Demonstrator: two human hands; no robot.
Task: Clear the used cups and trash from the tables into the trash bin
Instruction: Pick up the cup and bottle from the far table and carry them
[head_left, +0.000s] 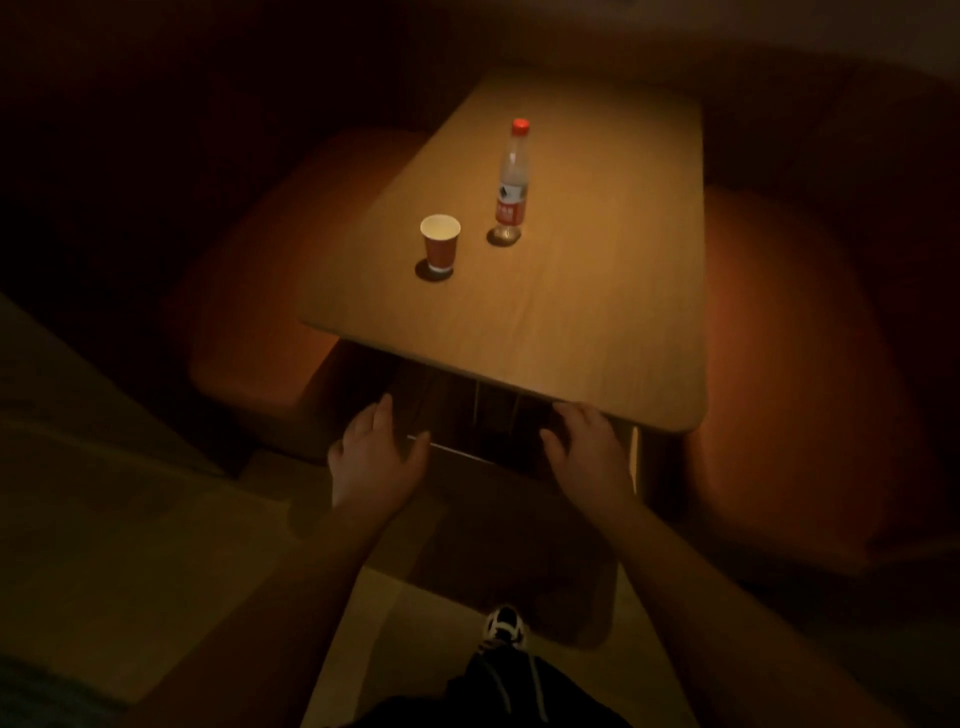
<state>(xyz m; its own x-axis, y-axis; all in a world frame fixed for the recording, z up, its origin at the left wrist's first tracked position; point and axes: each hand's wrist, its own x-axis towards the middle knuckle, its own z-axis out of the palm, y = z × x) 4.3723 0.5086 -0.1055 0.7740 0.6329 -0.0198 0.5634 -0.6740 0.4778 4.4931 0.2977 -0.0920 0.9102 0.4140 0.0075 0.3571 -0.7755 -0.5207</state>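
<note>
A red paper cup (439, 247) with a white inside stands upright on the wooden table (571, 322), left of centre. To its right stands a clear plastic bottle (511, 182) with a red cap and red label. My left hand (376, 452) hovers below the table's near edge with fingers spread, holding nothing. Just under the near right part of that edge is my right hand (584, 449), also spread and empty. Both hands are well short of the cup and bottle. No trash bin is in view.
Orange-brown upholstered seats flank the table, one on the left (249, 312) and one on the right (779, 364). The room is dim and its edges are blurred. My foot in a black-and-white shoe (504, 626) stands on a pale floor.
</note>
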